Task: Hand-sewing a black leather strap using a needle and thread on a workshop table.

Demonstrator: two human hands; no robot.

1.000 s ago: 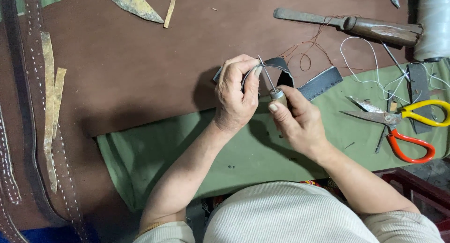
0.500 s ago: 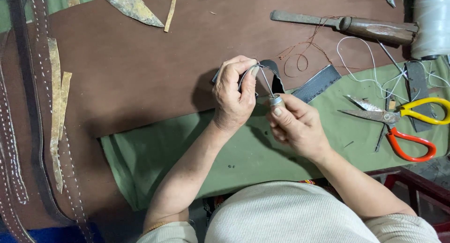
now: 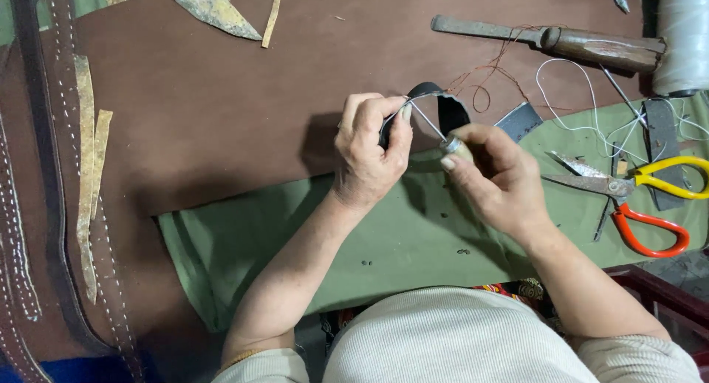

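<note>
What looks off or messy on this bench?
Loose white thread and reddish thread lie tangled beside the scissors; leather scraps are scattered at the left. Nothing looks damaged or spilled.

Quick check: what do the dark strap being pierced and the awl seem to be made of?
The dark strap in the left hand looks like black leather: matte, bending in a smooth loop. The awl in the right hand has a thin shiny spike, likely steel, and a pale handle, possibly wood, mostly hidden.

Matt brown leather sheet; green cloth; seemingly wooden-handled chisel.
</note>
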